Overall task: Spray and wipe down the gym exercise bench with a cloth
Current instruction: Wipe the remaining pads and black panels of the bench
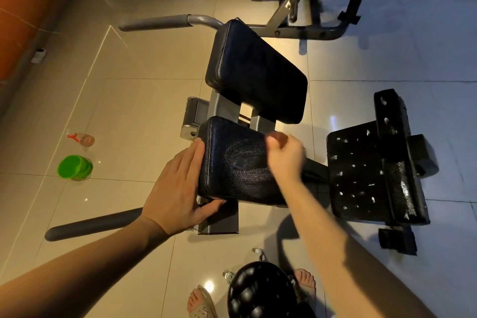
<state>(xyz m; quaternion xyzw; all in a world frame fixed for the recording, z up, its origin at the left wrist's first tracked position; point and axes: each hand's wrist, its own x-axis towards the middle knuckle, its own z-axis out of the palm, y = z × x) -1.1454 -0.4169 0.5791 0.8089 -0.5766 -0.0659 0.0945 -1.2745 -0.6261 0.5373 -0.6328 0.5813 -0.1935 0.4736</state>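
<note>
Glossy beige floor tiles (134,100) carry the gym bench, whose cracked black seat pad (237,162) lies under both hands. The left hand (178,188) lies flat, fingers straight, against its left edge. The right hand (284,155) is blurred and curled above it, so I cannot tell its grip. A spray bottle (82,139) and a green bucket (74,166) sit on the floor to the left.

Dim warm light, tile glare, right hand (285,153) motion-blurred.

Seat pad (237,162) is black vinyl, all fine crackle with a dull sheen; back pad (255,70) looks smoother. Frame (224,108) is grey painted metal, kinda satin. Floor tiles (124,111) are super glossy. Green tub (74,166) is shiny plastic. Side pad (356,173) has a chipped black cover, pale flecks showing.
</note>
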